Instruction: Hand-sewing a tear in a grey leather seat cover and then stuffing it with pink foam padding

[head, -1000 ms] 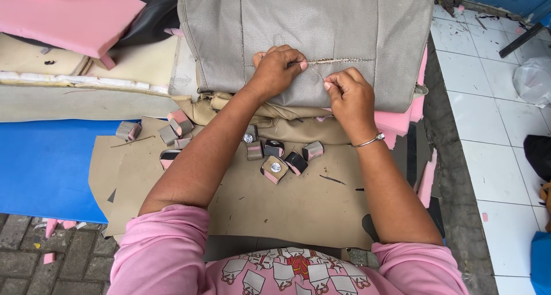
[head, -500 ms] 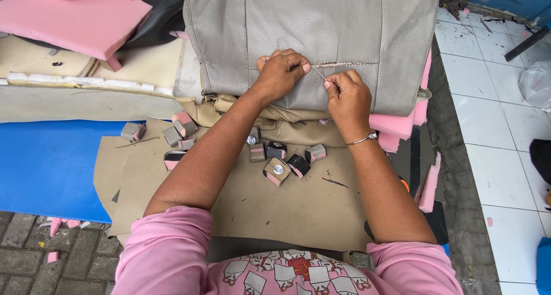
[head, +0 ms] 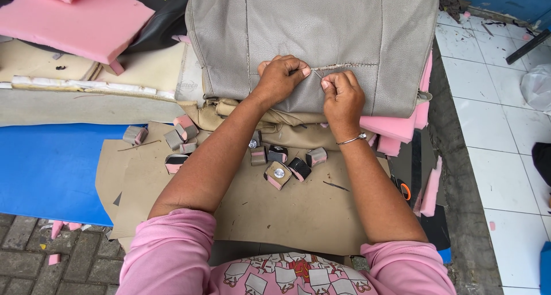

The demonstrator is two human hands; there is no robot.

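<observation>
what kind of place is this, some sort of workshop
Probably a small upholstery or seat-cover workshop, partly open to the pavement. Both hands, left hand and right hand, work a seam on a grey seat cover; pink foam and small foam-backed offcuts lie around.

Grey leatherette seat cover (head: 321, 37) lies draped over pink foam, its stitched seam (head: 344, 66) seemingly parted.

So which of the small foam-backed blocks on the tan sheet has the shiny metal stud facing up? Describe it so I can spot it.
Start at the grey seat cover, then drop to the tan sheet below it. Between the forearms lies a cluster of small blocks; the one nearest the person is tan, pink-edged, and alone shows a round silver stud on top.
</observation>
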